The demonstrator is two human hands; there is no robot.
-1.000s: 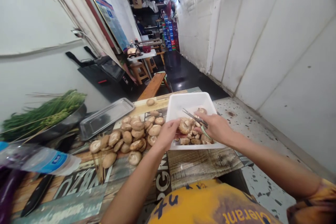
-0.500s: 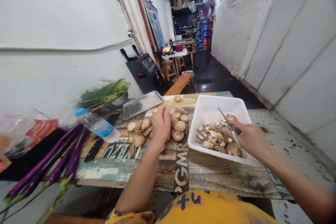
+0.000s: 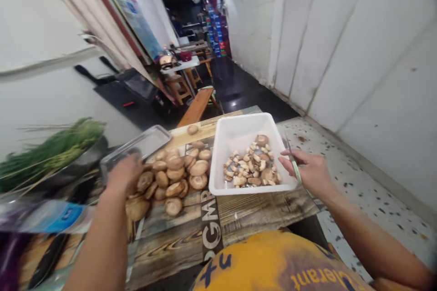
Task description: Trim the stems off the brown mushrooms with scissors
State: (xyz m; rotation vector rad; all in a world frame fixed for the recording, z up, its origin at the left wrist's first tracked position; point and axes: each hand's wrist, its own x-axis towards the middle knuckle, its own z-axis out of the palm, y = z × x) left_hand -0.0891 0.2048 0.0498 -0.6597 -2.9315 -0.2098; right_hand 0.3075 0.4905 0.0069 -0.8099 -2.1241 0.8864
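Observation:
My left hand [image 3: 124, 173] is at the near edge of a clear plastic tray [image 3: 150, 138], left of a pile of brown mushrooms [image 3: 175, 173]. Its fingers are blurred, and I cannot make out what they hold. In my right hand [image 3: 307, 170] is a small knife with a pale green handle [image 3: 295, 169], blade pointing up and away, at the right rim of a white plastic bin [image 3: 218, 163]. Cut mushroom pieces [image 3: 247, 166] and a few whole caps lie inside the bin. One mushroom [image 3: 192, 129] sits apart near the table's far edge.
A metal bowl [image 3: 85, 159] of green vegetables [image 3: 51, 150] stands at the left. Nearer are a water bottle [image 3: 64, 216], a black-handled knife [image 3: 49, 261] and purple eggplants [image 3: 13, 254]. Beyond the table [image 3: 273, 209] are a wooden bench [image 3: 197, 107] and a black case [image 3: 129, 95].
The view has turned right. My left hand has left the mushroom pile for the clear tray. My right hand has moved with the knife from over the bin to its right rim.

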